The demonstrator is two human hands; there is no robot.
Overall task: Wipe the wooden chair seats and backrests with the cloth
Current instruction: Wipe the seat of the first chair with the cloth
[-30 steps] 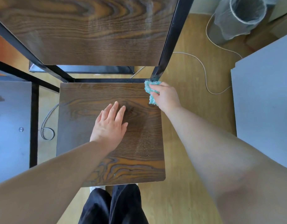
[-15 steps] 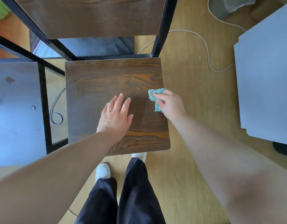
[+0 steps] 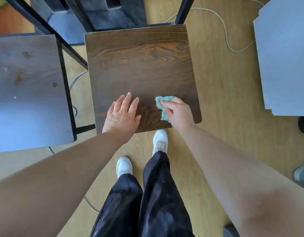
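The cloth (image 3: 165,99) sits bunched in our right hand (image 3: 179,114), whose grip pinches it against the chair seat (image 3: 141,65) near the front edge. Our left hand (image 3: 121,117) lies flat, grip open, probably steadying the chair.

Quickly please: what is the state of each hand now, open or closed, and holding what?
Left hand: open, flat on the chair seat, holding nothing.
Right hand: closed on the cloth.

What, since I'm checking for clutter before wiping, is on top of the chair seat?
The left hand, lying flat near the front edge, and the right hand gripping the teal cloth beside it. The wood beneath them is covered; the remaining chair seat shows bare.
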